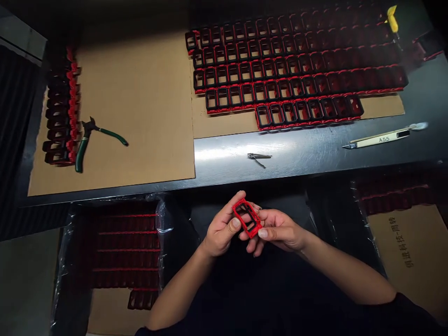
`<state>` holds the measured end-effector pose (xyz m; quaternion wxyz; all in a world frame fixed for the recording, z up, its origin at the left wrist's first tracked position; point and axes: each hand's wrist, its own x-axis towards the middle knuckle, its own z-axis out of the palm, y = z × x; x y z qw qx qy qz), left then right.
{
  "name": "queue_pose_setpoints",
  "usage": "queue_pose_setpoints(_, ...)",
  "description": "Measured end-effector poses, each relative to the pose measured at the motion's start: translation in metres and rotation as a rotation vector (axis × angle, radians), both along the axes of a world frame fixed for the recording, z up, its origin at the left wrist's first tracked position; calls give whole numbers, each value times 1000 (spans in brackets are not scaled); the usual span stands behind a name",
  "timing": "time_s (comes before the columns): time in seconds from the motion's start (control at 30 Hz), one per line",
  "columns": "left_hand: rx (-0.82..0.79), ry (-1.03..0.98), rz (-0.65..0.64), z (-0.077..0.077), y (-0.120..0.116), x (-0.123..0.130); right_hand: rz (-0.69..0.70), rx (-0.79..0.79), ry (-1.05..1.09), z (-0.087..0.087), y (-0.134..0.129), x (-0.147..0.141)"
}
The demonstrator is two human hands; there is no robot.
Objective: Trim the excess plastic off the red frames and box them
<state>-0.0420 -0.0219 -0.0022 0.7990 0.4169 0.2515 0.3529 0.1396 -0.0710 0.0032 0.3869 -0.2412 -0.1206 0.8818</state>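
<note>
A small red and black rectangular frame (255,229) is held tilted in front of my body, below the bench's front edge. My left hand (223,229) grips its left side, with the thumb on the near face and fingers behind. My right hand (279,229) pinches the lower right corner between thumb and fingers. The frame's opening faces up toward the camera. On the metal bench (224,163) above the hands lies a nail clipper (259,156).
Rows of similar frames (257,72) cover cardboard (140,102) at the back right; more stand far left by green-handled cutters (82,147). A white craft knife (381,139) and a yellow-handled tool (392,21) lie right. Boxes of frames (126,252) sit below the bench.
</note>
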Motion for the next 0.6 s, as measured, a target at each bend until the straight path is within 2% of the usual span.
queue_pose_setpoints(0.27,-98,3,15,-2,-2,2,12,-7,-49,-1,2,-1)
queue_pose_setpoints(0.37,-70,22,77,0,-7,-12,45,18,-117,2,7,0)
queue_pose_setpoints(0.43,-53,126,221,-1,-13,-42,56,19,-166,3,9,1)
queue_pose_setpoints(0.47,-44,253,337,-2,-16,-66,58,13,-193,2,11,2)
queue_pose_setpoints(0.5,-37,435,467,-2,-21,-96,63,-4,-224,-1,14,2)
queue_pose_setpoints(0.57,-33,1022,743,-1,-37,-166,99,-10,-281,-7,21,2)
queue_pose_setpoints(0.6,-80,1195,840,1,-49,-203,121,-8,-312,-11,25,1)
